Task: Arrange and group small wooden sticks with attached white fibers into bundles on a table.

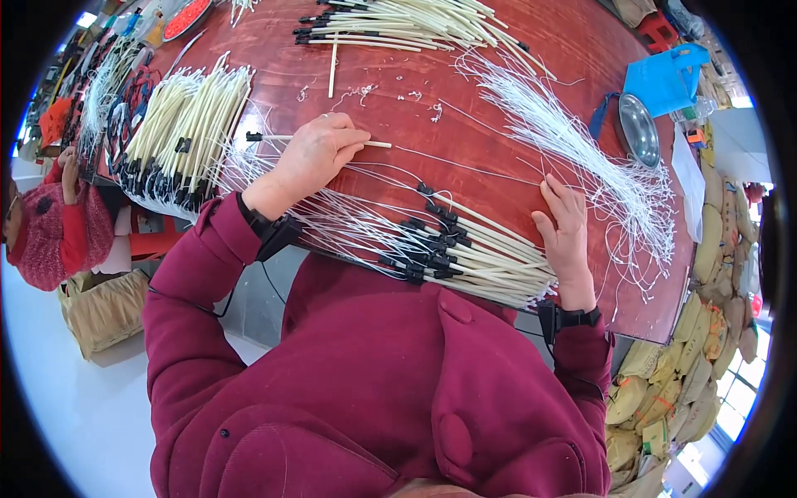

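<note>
My left hand [322, 156] is closed round a thin cream tube [379, 144] with a black fitting [254, 137] at its left end. From near the tube's right tip, a white string [469, 168] stretches across the red table to the fingertips of my right hand [566, 222]. Those fingertips seem to grip the string, with the thumb held apart. Between my hands and my body lies a bundle of cream tubes [496, 251] with black fittings, their white strings trailing left. A loose heap of white strings [573, 141] lies beyond my right hand.
More cream tubes pile up at the far edge [415, 23] and at the left [189, 116]. A metal dish [638, 131] and a blue bag [667, 80] sit at the right. String scraps [359, 93] dot the red table [498, 108]. Another person [62, 217] is at far left.
</note>
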`<state>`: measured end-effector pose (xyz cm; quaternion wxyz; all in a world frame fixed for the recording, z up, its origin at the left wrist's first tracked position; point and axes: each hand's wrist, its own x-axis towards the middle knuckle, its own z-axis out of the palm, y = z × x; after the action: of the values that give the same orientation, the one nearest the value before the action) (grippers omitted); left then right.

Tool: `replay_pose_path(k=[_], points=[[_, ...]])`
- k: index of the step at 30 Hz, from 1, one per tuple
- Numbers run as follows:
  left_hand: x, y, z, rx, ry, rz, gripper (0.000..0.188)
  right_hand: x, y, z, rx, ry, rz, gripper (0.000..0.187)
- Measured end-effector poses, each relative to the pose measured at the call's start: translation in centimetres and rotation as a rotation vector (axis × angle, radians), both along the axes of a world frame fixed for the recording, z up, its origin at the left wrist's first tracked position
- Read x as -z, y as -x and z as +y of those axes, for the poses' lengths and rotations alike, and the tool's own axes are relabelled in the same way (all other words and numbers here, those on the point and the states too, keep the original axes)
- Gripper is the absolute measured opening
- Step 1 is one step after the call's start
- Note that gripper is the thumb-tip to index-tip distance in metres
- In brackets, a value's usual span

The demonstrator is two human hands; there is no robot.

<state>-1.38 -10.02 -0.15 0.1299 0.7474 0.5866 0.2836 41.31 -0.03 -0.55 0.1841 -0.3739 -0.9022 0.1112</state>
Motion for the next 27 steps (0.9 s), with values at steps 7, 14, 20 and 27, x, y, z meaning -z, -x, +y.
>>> replay_pose_path(k=[7,14,20,27], points=[[0.2,-0.2,0.3,-0.002,0.018,-0.01,0.018,0.1,-0.1,-0.1,0.017,0.022,0.019,0.051],[0.1,-0.5,0.4,0.003,0.029,-0.019,0.018,0.1,-0.1,-0.1,0.013,0.002,-0.008,0.048],[0.0,-1.3,0.5,0.002,0.008,-0.015,0.014,0.0,-0.1,0.0,0.022,0.016,-0.013,0.05],[1.0,-7.9,6.1,0.32,-0.119,0.338,0.014,-0.9,1.0,0.2,-0.101,-0.008,-0.132,0.06]])
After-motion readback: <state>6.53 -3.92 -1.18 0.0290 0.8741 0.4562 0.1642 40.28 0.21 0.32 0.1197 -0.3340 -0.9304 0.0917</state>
